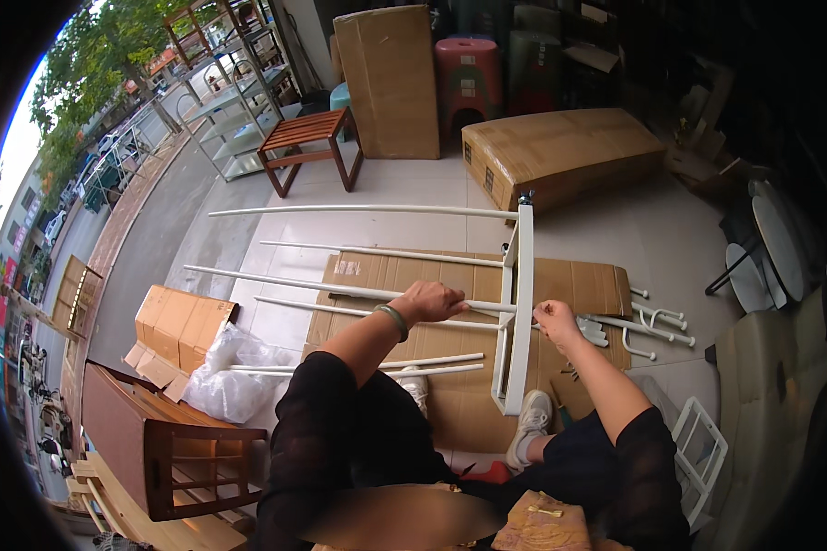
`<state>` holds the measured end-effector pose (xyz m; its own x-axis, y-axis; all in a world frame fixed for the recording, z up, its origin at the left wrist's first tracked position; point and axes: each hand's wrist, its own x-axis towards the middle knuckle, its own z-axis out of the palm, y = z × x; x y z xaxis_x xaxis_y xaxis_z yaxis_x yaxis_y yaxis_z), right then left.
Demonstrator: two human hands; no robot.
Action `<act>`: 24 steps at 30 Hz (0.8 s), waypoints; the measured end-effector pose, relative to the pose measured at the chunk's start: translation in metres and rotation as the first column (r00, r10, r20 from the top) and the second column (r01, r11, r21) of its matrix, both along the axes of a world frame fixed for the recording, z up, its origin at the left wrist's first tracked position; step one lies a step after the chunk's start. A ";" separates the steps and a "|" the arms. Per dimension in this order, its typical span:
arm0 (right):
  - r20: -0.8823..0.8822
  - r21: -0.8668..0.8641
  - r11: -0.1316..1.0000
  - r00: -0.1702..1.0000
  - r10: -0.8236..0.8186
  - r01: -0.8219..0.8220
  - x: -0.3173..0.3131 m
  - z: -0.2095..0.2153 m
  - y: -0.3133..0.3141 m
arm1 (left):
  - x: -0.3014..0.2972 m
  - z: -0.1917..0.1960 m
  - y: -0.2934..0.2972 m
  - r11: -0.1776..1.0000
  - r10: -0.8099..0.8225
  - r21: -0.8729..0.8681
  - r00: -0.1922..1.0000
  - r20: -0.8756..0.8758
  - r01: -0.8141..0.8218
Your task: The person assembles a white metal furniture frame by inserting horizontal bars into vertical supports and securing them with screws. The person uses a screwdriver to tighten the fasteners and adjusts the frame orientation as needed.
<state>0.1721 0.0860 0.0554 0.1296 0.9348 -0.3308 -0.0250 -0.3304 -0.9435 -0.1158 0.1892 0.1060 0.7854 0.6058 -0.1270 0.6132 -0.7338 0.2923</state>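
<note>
My left hand (429, 302), with a green bangle at its wrist, is closed round a long white pole (276, 279) that runs into a white rectangular metal frame (525, 266). The frame stands on its edge. Just right of it, my right hand (557, 324) pinches at the frame's outer side, level with that pole; what its fingers hold is hidden. More white poles (368, 210) reach leftward from the frame. Two loose white tubes (432, 366) lie nearer me. Beneath is a flattened cardboard sheet (579, 280).
White tubes with bent ends (657, 335) lie right of my right hand. A clear plastic bag (234, 376) and folded cardboard (186, 323) are at left. Farther off stand a slatted wooden stool (311, 130) and a large carton (560, 151). A small white frame (700, 450) is near right.
</note>
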 end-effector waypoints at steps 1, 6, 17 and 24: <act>0.083 0.020 1.000 0.997 0.009 -0.011 -0.001 -0.003 0.002 | 0.000 0.000 0.000 1.000 -0.002 0.011 1.000 -0.004 0.002; 0.225 0.044 0.999 0.973 -0.041 0.032 -0.010 -0.011 0.007 | 0.000 -0.004 0.001 1.000 -0.002 0.023 1.000 -0.009 0.002; 0.006 -0.082 0.997 1.000 -0.004 0.005 0.002 -0.003 0.004 | -0.001 -0.007 0.000 1.000 0.013 0.007 0.999 0.033 -0.013; 0.027 -0.019 0.998 0.998 -0.060 0.060 -0.007 -0.018 0.010 | 0.000 -0.007 0.001 1.000 0.006 0.025 1.000 0.008 -0.006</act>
<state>0.1655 0.0957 0.0371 0.1942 0.9182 -0.3453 -0.0207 -0.3480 -0.9373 -0.1161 0.1898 0.0994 0.7826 0.6136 -0.1053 0.6154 -0.7371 0.2790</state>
